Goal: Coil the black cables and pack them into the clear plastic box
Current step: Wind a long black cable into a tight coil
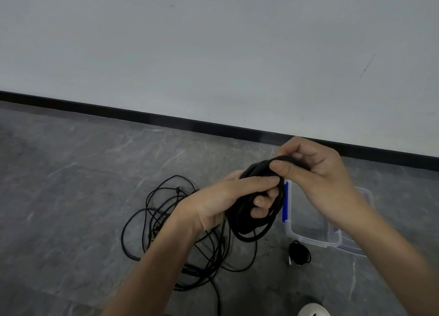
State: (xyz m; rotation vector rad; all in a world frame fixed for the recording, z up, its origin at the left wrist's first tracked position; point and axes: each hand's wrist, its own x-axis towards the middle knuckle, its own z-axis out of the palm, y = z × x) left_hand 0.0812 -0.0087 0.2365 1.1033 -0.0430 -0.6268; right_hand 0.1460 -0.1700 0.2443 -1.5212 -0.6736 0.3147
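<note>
My left hand (228, 199) grips a thick coil of black cable (251, 230) held up above the floor, fingers curled through its loops. My right hand (316, 173) pinches the top strand of the same coil between thumb and fingers. Below and left, a loose tangle of black cables (166, 220) lies spread on the floor. A small coiled black cable (299, 252) sits on the floor in front of the clear plastic box (308, 239), which has a blue latch (285, 204) and is partly hidden by my right forearm.
Grey marbled floor runs to a white wall with a black baseboard (166, 118) behind the work area. A pale rounded object (313, 310) shows at the bottom edge, right of centre.
</note>
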